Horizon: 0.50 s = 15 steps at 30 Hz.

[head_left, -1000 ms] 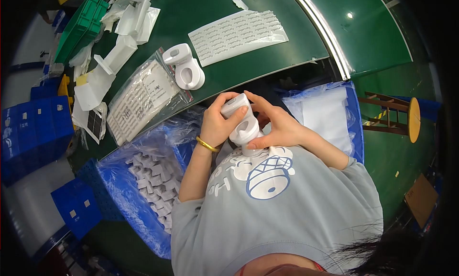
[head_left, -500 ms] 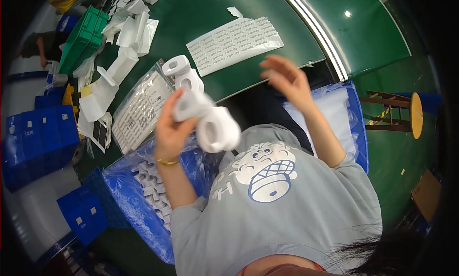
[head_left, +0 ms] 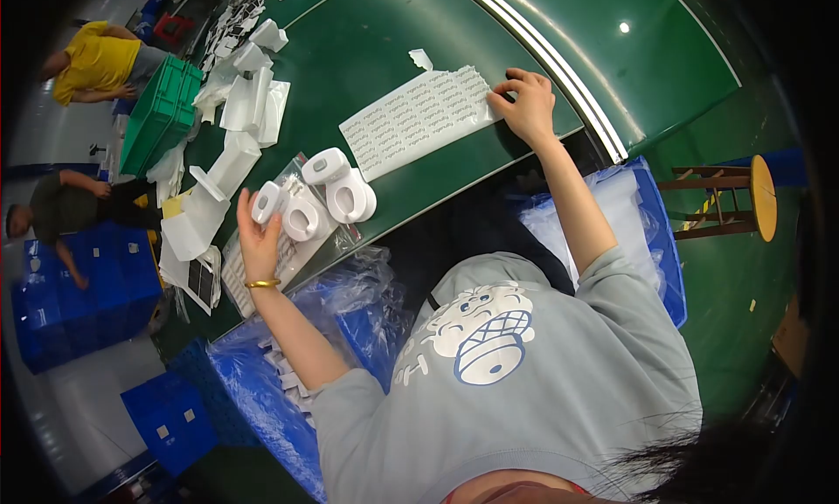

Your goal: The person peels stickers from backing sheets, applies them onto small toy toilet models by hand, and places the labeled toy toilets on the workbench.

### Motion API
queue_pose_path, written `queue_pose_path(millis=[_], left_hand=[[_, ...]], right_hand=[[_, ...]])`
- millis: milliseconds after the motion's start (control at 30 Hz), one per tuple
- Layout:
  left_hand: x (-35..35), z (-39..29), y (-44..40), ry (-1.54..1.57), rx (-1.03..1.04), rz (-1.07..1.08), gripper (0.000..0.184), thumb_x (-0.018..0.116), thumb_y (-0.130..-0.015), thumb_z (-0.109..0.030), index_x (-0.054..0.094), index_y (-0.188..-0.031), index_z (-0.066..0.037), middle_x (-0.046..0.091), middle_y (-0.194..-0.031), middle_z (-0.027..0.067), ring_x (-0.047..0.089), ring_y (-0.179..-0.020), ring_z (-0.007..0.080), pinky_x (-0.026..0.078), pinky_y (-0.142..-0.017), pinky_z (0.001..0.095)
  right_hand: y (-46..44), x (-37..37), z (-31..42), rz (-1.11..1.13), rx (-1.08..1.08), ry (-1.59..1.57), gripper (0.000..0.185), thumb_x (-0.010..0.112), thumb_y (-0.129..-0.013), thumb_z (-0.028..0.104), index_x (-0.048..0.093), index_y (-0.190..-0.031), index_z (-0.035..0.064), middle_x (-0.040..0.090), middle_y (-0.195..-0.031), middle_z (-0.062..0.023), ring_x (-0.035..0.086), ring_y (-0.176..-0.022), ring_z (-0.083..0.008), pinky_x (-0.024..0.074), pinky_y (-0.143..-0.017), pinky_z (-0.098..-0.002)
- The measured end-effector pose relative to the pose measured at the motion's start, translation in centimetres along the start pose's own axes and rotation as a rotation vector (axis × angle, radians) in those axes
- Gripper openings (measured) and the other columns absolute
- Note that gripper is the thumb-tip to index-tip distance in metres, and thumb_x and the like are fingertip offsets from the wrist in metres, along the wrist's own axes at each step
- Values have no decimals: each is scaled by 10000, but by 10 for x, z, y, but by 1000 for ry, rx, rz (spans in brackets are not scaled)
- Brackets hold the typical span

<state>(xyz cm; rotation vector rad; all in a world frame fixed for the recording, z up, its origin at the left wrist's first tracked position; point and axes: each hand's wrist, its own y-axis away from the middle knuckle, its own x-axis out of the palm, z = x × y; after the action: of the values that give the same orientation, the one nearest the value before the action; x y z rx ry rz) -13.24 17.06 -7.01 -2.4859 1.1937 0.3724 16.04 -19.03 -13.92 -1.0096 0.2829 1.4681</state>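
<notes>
Two small white toy toilets stand side by side at the table's near edge. My left hand (head_left: 260, 246) is closed around the tank of the left toy toilet (head_left: 301, 219), which rests on a clear plastic bag with printed sheets (head_left: 234, 272). The other toy toilet (head_left: 348, 198) stands just to its right, untouched. A white sticker sheet (head_left: 419, 120), printed with rows of repeated dark lettering, lies flat on the green table. At its right end, my right hand (head_left: 527, 108) pinches the torn edge between thumb and finger. Whether a single sticker is between those fingertips cannot be made out.
A blue plastic-lined bin (head_left: 262, 417) with white parts sits below my left arm; another lined bin (head_left: 660, 233) is at right. White packaging pieces (head_left: 236, 159) and a green crate (head_left: 162, 115) line the left. Two people work beyond. A wooden stool (head_left: 760, 198) stands right.
My left hand has moved left and set the toy toilet upright beside the other one, still touching its tank. My right hand has come down to the sticker sheet's right end and closed there.
</notes>
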Motion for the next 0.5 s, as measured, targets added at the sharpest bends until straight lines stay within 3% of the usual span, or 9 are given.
queue_pose_path(millis=[33,67,167,233,300,367,500], left_hand=[[7,-5,2,-86,61,-90,608,615,-846,-4,338,-1387,-21,474,-1309,149,486,-1187,232,367,-1021,340],[22,-37,6,-497,113,-281,552,622,-825,6,413,-1335,-22,495,-1265,156,503,-1159,250,393,-990,342],[82,-96,20,-376,229,-222,408,619,-820,-16,523,-1216,-16,533,-1195,143,542,-1084,252,450,-912,356],[133,-119,26,-100,115,141,285,621,-818,-51,585,-1097,-8,561,-1148,134,576,-991,260,484,-823,345],[176,-110,17,-203,306,378,299,605,-823,-30,586,-1121,-16,595,-1104,128,610,-967,239,517,-780,328],[220,-92,1,-285,397,411,319,669,-794,-122,591,-1089,-29,571,-1118,134,580,-963,298,488,-825,372],[279,-80,-32,-385,453,346,404,689,-789,-234,596,-1148,-74,572,-1063,139,581,-962,310,486,-825,397]], right_hand=[[1,1,0,-4,12,-8,192,720,-702,299,734,-793,131,604,-1191,-61,437,-1171,-288,330,-963,-420],[1,2,-1,-14,25,-25,172,720,-697,289,735,-783,140,609,-1185,-46,434,-1174,-273,319,-971,-413],[1,1,1,-13,36,-41,154,716,-696,276,734,-771,143,631,-1150,-23,447,-1158,-255,322,-968,-413],[1,0,3,-11,41,-66,146,715,-694,268,733,-764,141,645,-1123,-6,455,-1148,-244,323,-965,-411],[1,0,3,-14,37,-85,138,713,-692,258,732,-759,139,656,-1098,7,464,-1137,-237,325,-962,-410],[2,0,2,-24,28,-94,130,712,-692,248,730,-758,137,664,-1076,16,474,-1125,-234,326,-958,-410],[2,-4,0,-32,-38,-102,123,712,-720,217,718,-780,109,671,-1053,-6,511,-1081,-230,389,-935,-371]])
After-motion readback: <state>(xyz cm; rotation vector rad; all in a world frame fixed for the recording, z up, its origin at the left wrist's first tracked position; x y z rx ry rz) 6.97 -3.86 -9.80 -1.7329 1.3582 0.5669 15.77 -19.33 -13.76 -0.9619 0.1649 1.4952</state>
